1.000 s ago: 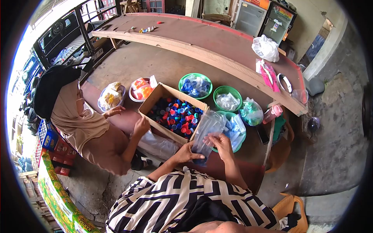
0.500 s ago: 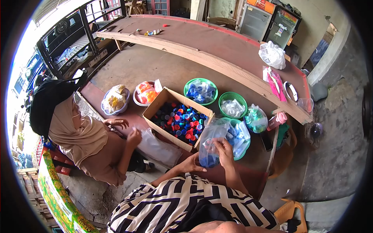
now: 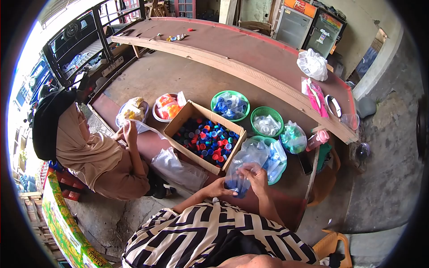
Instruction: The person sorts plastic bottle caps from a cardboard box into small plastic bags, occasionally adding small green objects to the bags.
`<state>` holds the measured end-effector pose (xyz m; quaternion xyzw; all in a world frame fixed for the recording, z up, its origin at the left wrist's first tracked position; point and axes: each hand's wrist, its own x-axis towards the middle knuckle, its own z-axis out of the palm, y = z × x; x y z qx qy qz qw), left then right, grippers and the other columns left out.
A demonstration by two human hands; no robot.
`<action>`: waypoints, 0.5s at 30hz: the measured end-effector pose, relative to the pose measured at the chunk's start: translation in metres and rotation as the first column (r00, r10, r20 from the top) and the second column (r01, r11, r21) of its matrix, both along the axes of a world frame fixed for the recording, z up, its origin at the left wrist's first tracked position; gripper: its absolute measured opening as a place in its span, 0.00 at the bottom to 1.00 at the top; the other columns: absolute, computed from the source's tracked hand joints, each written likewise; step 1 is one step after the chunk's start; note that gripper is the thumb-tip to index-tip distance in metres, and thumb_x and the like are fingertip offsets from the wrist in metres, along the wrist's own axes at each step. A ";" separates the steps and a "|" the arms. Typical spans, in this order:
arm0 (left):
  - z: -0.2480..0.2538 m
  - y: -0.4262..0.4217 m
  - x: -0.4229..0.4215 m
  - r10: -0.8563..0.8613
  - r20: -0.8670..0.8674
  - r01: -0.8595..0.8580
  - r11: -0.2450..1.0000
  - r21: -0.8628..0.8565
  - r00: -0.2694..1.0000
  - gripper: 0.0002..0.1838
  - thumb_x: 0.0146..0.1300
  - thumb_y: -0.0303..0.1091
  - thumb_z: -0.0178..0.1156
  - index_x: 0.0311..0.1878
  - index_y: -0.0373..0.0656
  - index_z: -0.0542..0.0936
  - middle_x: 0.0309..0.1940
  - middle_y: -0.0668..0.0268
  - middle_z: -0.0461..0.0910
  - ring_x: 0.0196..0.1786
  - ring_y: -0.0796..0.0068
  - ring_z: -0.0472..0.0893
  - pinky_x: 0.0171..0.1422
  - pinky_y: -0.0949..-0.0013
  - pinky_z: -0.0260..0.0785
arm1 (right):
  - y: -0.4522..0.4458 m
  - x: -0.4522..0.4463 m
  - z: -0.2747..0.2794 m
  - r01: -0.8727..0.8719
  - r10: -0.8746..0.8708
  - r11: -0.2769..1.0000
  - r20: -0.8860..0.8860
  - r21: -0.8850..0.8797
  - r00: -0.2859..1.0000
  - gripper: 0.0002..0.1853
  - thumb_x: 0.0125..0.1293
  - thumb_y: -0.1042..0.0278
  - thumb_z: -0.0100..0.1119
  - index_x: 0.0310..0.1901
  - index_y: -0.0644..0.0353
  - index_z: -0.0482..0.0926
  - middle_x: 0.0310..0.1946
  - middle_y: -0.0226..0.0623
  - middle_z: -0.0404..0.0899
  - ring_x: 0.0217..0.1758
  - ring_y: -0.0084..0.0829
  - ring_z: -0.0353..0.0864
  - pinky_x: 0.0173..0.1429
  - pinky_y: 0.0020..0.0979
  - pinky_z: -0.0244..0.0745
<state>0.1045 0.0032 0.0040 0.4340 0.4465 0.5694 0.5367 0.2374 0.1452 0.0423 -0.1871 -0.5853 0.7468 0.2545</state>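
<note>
A clear plastic bag (image 3: 243,161) with blue bottle caps in its bottom is held between my two hands, close to my lap. My left hand (image 3: 217,187) is closed around the bag's lower left side, by the caps. Fingers of my right hand (image 3: 255,178) pinch the bag's right side, a little higher. Just beyond, a cardboard box (image 3: 176,142) holds many loose caps (image 3: 210,140), mostly blue and red. A green basket (image 3: 282,172) of bagged light-blue caps (image 3: 276,161) sits right behind the bag.
A co-worker (image 3: 96,152) at my left handles a clear bag. Bowls and baskets of bagged caps, including a green basket (image 3: 247,117), line the box's far side. A wooden ledge (image 3: 232,64) crosses behind them. A pink bottle (image 3: 318,137) stands at the right.
My right hand has moved down slightly, and the bag's top now leans further left. The co-worker has raised a clear bag in both hands.
</note>
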 end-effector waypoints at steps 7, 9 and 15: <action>0.008 -0.006 0.000 -0.036 -0.003 0.036 0.988 -0.150 0.999 0.22 0.61 0.37 0.67 0.56 0.39 0.76 0.43 0.67 0.80 0.46 0.78 0.77 0.53 0.68 0.70 | -0.007 0.012 -0.011 -0.151 0.125 0.980 0.194 0.127 0.973 0.23 0.62 0.75 0.64 0.59 0.64 0.71 0.46 0.42 0.82 0.49 0.28 0.82 0.55 0.30 0.77; 0.000 -0.005 0.000 -0.022 0.021 0.024 0.991 -0.132 1.000 0.21 0.61 0.38 0.67 0.54 0.39 0.77 0.42 0.68 0.81 0.45 0.78 0.77 0.52 0.68 0.70 | -0.010 0.017 -0.022 -0.159 0.143 0.984 0.178 0.080 0.974 0.22 0.63 0.75 0.64 0.58 0.65 0.72 0.45 0.41 0.82 0.49 0.28 0.82 0.55 0.29 0.77; -0.031 -0.007 0.004 0.007 -0.367 -0.036 0.997 -0.073 0.930 0.20 0.59 0.43 0.68 0.46 0.37 0.81 0.30 0.64 0.83 0.33 0.78 0.78 0.43 0.67 0.72 | -0.004 0.023 -0.010 0.070 -0.071 0.996 -0.001 -0.061 0.998 0.11 0.68 0.73 0.58 0.50 0.66 0.77 0.38 0.38 0.84 0.43 0.27 0.83 0.52 0.28 0.78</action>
